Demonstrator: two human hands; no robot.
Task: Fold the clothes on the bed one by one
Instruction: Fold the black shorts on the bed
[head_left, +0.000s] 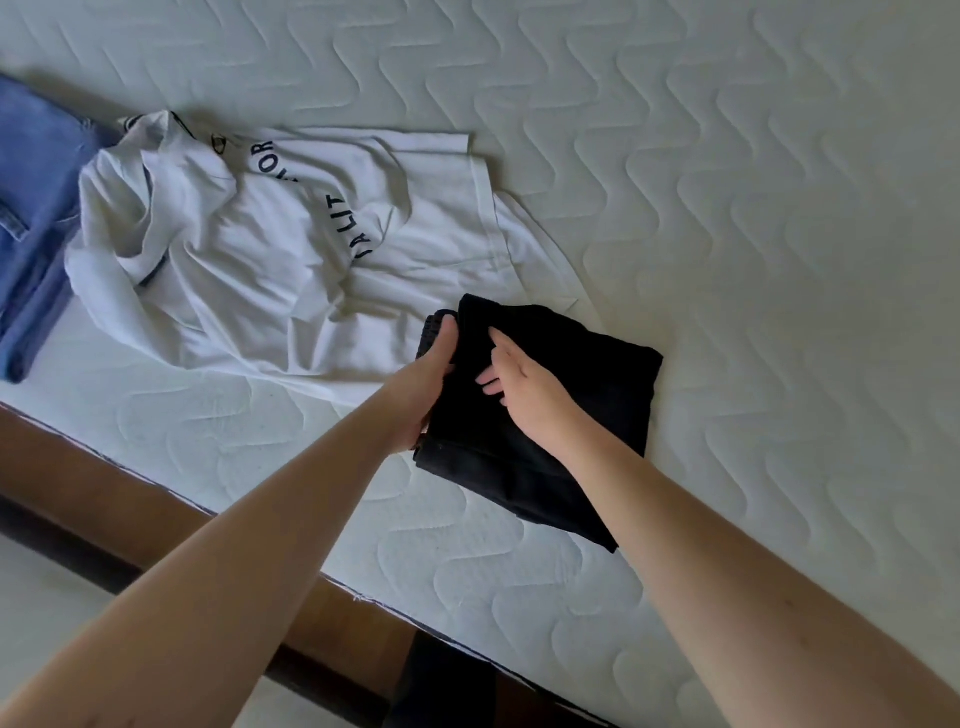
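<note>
Head view looks down on a white quilted mattress (727, 182) resting on a brown wooden bed frame (171, 514). Near the front edge of the mattress lies a black folded cloth garment (571, 379), lying in a compact, roughly rectangular bundle. The left hand (426, 384) grips the garment's left edge, its thumb on top of the fabric and its fingers hidden underneath. The right hand (519, 384) rests on top of the bundle with its fingers curled into the black fabric, pinching a fold there. Both bare forearms reach in from the lower edge of the picture.

Just beside the black garment, to its left and farther back, a crumpled white cotton T-shirt with dark printed letters (249, 249) is spread unfolded on the mattress; its lower hem passes under or touches the bundle's far corner, which one I cannot tell. At the far left, folded blue denim trousers (36, 208) lie partly under the T-shirt's edge.
</note>
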